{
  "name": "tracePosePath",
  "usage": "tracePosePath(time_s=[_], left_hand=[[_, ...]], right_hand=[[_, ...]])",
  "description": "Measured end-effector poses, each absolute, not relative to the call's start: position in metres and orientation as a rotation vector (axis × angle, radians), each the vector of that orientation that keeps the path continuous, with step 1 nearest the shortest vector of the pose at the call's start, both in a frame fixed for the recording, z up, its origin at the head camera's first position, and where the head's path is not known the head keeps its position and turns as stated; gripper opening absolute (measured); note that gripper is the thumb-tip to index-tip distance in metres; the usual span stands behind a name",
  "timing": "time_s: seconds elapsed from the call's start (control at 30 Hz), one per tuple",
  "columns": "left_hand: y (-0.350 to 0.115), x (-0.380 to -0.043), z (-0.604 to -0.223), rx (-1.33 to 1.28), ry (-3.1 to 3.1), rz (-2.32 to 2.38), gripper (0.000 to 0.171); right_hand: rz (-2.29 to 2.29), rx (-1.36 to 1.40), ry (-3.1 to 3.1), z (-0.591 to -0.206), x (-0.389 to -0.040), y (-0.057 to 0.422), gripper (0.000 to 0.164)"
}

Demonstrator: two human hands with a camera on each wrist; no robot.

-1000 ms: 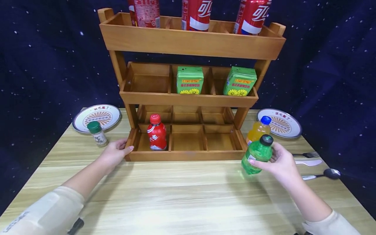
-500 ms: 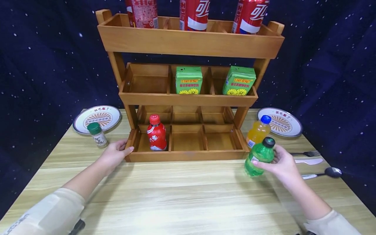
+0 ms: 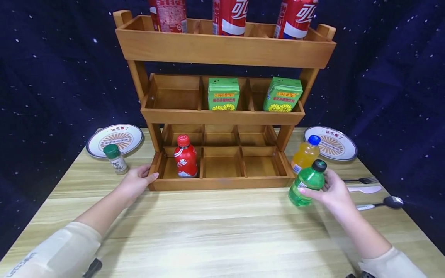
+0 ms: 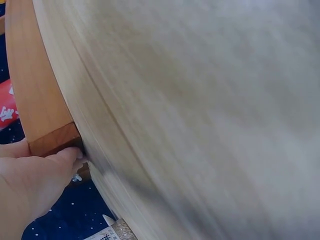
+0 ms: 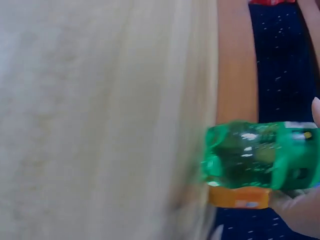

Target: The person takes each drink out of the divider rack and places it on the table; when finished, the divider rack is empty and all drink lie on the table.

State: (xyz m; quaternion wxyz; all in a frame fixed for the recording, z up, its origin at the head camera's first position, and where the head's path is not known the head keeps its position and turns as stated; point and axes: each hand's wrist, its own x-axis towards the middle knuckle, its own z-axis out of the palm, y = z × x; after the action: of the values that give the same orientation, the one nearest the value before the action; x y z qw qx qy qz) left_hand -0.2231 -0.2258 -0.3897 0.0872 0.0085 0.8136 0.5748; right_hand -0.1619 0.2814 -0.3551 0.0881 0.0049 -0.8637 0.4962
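Note:
My right hand (image 3: 332,195) holds a green plastic bottle (image 3: 307,181) with a black cap, thumb at the front and fingers behind. In the right wrist view the bottle (image 5: 250,155) shows its base, close over the table. My left hand (image 3: 136,181) grips the lower left corner of a three-tier wooden rack (image 3: 222,183), and in the left wrist view thumb and fingers lie on either side of that corner (image 4: 55,139). Behind the green bottle, beside the rack, stands an orange drink bottle (image 3: 304,156) with a blue cap. A red bottle (image 3: 185,159) stands in the bottom tier's left compartment.
Red cans (image 3: 230,17) fill the top tier's compartments. Two green drink cartons (image 3: 223,94) sit in the middle tier. Left lie a plate (image 3: 95,143) and a green-capped shaker (image 3: 116,160); right, another plate (image 3: 347,144), a fork (image 3: 365,180), a knife (image 3: 365,189) and a spoon (image 3: 393,202).
The right hand has shifted the green bottle slightly to the right, then a little up. The left hand stays on the rack's corner.

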Motion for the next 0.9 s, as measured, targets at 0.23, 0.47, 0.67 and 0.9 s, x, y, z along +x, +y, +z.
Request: tracePosePath(time_s=[0.23, 0.47, 0.67, 0.9], left_hand=[[-0.226, -0.223, -0.388, 0.021, 2.427, 1.703, 0.060], [-0.225, -0.223, -0.389, 0.052, 2.432, 1.708, 0.058], [-0.223, -0.223, -0.389, 0.075, 2.466, 1.684, 0.057], [-0.225, -0.222, -0.389, 0.078, 2.466, 1.682, 0.056]], right_hand=[[1.662, 0.158, -2.133, -0.305, -0.152, 0.260, 0.070], [1.822, 0.698, -1.889, -0.280, -0.154, 0.208, 0.061], [1.711, 0.784, -2.177, -0.288, -0.161, 0.146, 0.060], [1.777, 0.707, -2.434, -0.327, -0.207, 0.088, 0.073]])
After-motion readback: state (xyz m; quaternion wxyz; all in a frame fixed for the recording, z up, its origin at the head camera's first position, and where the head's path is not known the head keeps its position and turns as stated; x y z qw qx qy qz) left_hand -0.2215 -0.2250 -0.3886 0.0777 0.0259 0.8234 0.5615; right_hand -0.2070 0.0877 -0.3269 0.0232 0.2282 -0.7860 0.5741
